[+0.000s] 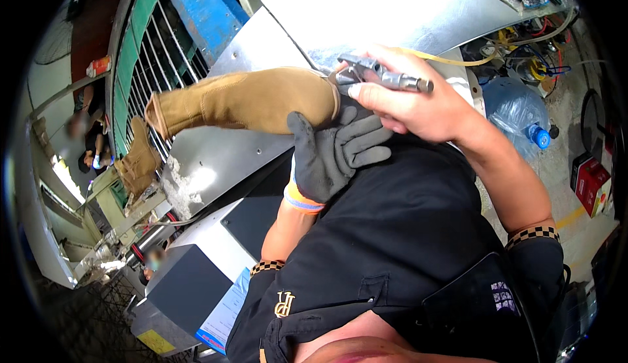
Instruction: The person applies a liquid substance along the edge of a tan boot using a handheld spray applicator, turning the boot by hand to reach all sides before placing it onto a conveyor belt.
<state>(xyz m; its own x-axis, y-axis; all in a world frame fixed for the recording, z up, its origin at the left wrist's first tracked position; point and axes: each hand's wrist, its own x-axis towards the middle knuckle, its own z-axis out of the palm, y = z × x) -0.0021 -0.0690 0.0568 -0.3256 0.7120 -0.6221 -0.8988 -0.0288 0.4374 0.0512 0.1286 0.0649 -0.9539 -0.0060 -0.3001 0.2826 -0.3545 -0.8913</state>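
My right hand [425,104] is bare and wrapped round a grey metal spray gun [386,75], held at the toe end of a tan boot [248,101]. The boot lies on its side with its shaft reaching left; its sole is mostly hidden. My left hand [333,153], in a dark grey work glove with an orange cuff, is just below the boot, palm up. Its thumb touches the boot's lower side, and the fingers are stretched out and apart.
A pale metal worktop [379,9] spans the far side. Another tan boot [139,160] stands at the left near a barred green frame [134,36]. To the right are a large clear plastic bottle [513,111], a yellow hose [445,58], tangled cables and a red box [591,183]. Other people are at the far left.
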